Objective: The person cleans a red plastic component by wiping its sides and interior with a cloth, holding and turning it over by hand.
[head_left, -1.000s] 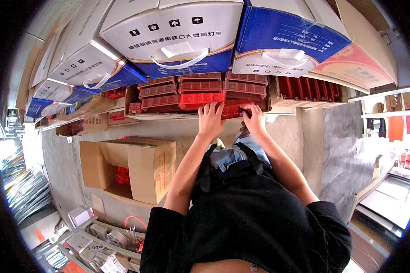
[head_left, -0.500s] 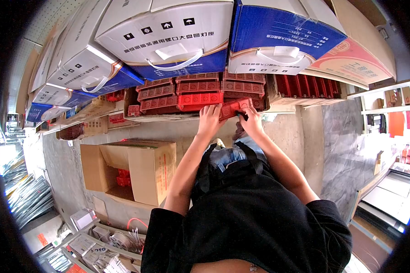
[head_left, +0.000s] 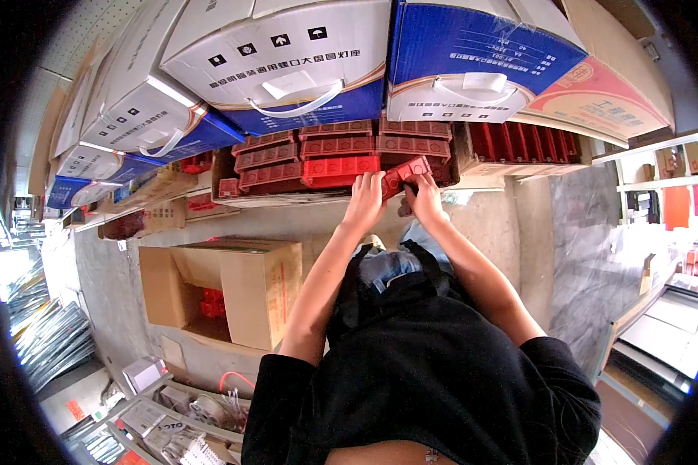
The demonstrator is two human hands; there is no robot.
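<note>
Red casing (head_left: 402,177) is gripped by curled left hand (head_left: 366,200) and right hand (head_left: 426,201) below “大盘圆灯座” carton (head_left: 287,62).

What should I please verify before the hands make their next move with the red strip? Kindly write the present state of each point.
1. Right hand holds the red strip: ok, at its right part.
2. Left hand grips firmly: cannot tell; it meets the left end.
3. Strip parallel to the stacked red rows: not ok, it slants, right end higher in the picture.
4. Cardboard box open: ok, red contents visible.
5. Strip's underside undamaged: cannot tell, hidden.
</note>
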